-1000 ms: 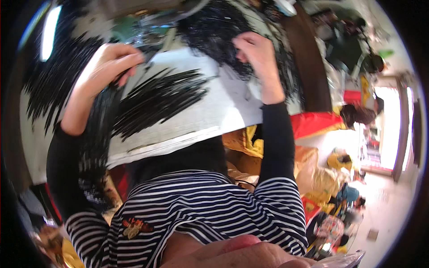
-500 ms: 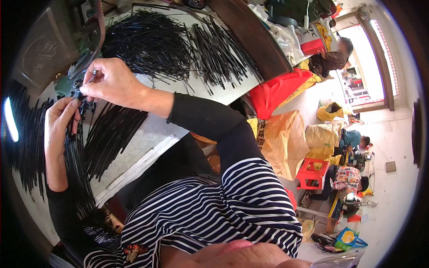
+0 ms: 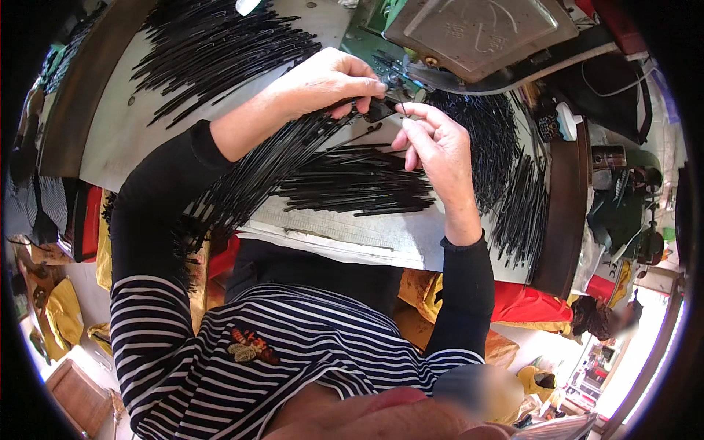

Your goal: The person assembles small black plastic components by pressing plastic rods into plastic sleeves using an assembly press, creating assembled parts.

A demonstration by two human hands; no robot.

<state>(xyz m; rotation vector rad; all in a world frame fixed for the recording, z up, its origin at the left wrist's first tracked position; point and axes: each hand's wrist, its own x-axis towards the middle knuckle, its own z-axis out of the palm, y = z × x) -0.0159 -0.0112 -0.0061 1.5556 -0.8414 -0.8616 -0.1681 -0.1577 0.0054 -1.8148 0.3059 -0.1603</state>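
Note:
My left hand (image 3: pixel 323 82) is closed at the machine, its fingertips pinching the end of a thin black strip (image 3: pixel 379 110). Facing it from the right, my right hand (image 3: pixel 438 150) pinches thumb against fingers on a slender black piece beside that same end. Under my left wrist and forearm runs a long bundle of black strips (image 3: pixel 253 180), slanting toward my lap. Another pile of black strips (image 3: pixel 352 183) lies between my hands and the table's near edge. What exactly joins at the fingertips is too small to make out.
Just beyond my hands stands a machine with a grey metal cover (image 3: pixel 480 37). More black strips lie at the far left (image 3: pixel 220 55) and in a tangled heap (image 3: pixel 484 132) on the right. Brown wooden boards edge the white table (image 3: pixel 330 238). A red bag (image 3: pixel 528 304) hangs below its right side.
The view has swung round, so the hands and machine now appear near the middle instead of at the left. My hands have drawn slightly apart, with the right no longer above the left.

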